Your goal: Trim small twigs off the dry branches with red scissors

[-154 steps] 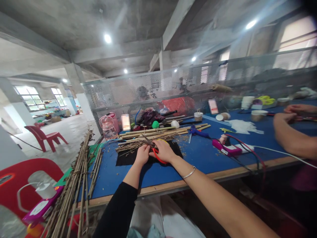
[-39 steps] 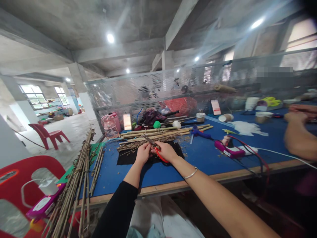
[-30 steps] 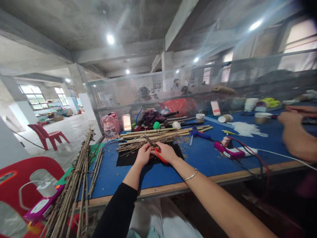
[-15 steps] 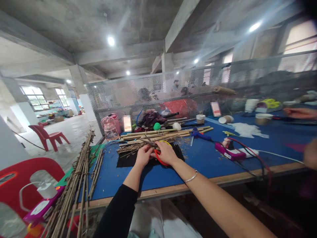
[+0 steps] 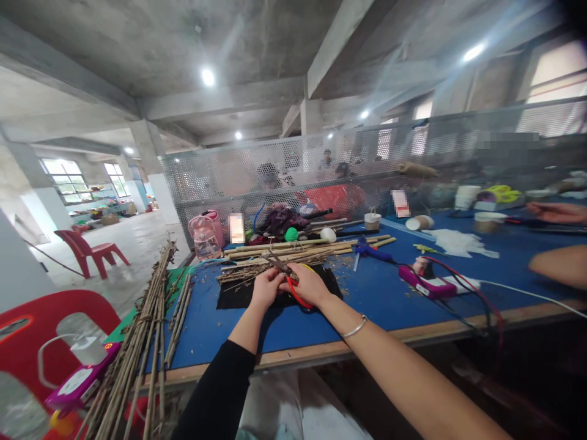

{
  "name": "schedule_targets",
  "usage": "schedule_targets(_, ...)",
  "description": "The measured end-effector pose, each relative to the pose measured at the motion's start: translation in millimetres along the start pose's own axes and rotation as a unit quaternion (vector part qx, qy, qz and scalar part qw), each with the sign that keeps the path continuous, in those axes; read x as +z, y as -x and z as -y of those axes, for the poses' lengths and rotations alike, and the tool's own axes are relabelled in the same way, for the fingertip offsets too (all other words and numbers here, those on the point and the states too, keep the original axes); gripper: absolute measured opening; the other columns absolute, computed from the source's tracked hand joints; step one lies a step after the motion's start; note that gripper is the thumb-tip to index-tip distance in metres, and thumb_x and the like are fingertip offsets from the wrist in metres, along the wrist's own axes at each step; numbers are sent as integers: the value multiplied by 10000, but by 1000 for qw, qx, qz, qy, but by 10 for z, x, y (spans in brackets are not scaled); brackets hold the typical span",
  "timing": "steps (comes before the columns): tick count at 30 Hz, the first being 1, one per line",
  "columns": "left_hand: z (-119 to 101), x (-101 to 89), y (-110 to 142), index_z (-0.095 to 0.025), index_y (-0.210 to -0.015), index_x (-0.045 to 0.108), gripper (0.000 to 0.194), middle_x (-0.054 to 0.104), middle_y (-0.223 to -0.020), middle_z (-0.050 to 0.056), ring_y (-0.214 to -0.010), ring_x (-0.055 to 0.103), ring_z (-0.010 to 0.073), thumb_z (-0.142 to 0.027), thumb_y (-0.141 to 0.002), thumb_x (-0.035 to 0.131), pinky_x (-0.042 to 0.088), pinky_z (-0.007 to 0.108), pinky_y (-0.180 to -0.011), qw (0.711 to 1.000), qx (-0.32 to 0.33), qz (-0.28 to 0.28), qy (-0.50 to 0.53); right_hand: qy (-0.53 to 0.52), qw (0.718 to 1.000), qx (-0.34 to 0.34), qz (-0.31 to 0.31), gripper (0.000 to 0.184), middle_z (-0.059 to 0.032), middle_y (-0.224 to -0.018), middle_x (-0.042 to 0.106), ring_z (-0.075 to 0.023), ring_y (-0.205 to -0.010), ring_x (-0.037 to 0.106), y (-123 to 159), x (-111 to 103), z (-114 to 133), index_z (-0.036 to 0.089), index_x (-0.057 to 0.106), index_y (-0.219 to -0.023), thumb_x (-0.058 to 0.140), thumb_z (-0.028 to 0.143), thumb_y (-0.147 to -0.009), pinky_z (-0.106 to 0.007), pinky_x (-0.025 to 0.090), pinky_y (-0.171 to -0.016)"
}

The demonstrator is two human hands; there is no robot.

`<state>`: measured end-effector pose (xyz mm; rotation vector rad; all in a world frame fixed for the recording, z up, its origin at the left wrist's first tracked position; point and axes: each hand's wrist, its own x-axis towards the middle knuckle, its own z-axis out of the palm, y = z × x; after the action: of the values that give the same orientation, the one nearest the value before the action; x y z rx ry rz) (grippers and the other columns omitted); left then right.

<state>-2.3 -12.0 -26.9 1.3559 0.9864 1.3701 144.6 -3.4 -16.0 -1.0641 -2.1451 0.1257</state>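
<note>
My right hand (image 5: 308, 282) is closed on red-handled scissors (image 5: 293, 286), whose blades point up and left to a thin dry twig (image 5: 257, 273). My left hand (image 5: 265, 287) is closed on that twig, right beside the scissors. Both hands rest over a black cloth (image 5: 233, 294) on the blue table (image 5: 376, 293). Just behind the hands lies a row of bamboo sticks and dry twigs (image 5: 293, 249). A silver bangle (image 5: 354, 327) sits on my right wrist.
A bundle of long sticks (image 5: 142, 330) leans at the table's left end. A purple glue gun (image 5: 424, 284) with cables, blue tool (image 5: 371, 250), pink bottle (image 5: 204, 235), cups and white scraps lie farther back. Another person's arm (image 5: 557, 266) is at right. Red chairs stand left.
My hands stay at the same spot, the scissors shifting slightly against the twig. The person's arm at right has drawn back toward the right edge. The camera has drifted slightly.
</note>
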Motion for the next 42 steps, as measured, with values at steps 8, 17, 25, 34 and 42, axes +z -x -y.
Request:
schedule_targets(8,35,-40,-21,-143,-1019,626,397,610,-644,4,-421,414,57,-331,-670,617,344,188,-414,1000,10,-10,-27,24,999,36,30,353,-43,-934,635,-192,-854,586,7,-37,26,240,543,-1029,553,462,-754,-256,402,-694)
schedule_targets(17,3,-31,-10,-153,-1018,624,339,648,-701,13,-442,460,64,-276,-705,581,364,182,-427,1000,-12,-17,-17,48,998,33,24,392,-45,-957,618,-192,-870,571,15,-9,16,234,516,-1040,538,497,-751,-263,394,-690)
schedule_targets(25,-25,3,8,-137,-895,649,222,681,-789,44,-646,598,134,-222,-707,567,463,227,-597,1000,21,2,-11,59,998,-18,-4,594,-106,-1013,571,-234,-959,515,-14,55,-41,160,494,-1104,618,536,-661,-358,388,-829)
schedule_targets(34,-46,24,29,-135,-849,644,197,648,-678,21,-508,533,102,-237,-697,570,425,204,-481,1000,12,8,-9,34,999,-17,-1,575,-107,-1057,557,-239,-996,505,-11,64,-57,174,482,-1136,624,490,-677,-371,379,-848)
schedule_targets(42,-56,20,20,-134,-900,612,231,625,-663,8,-441,480,69,-253,-709,560,373,174,-416,1000,-3,9,23,-33,999,-6,31,404,-50,-962,611,-195,-900,559,3,-19,15,211,542,-1038,607,444,-715,-283,402,-748)
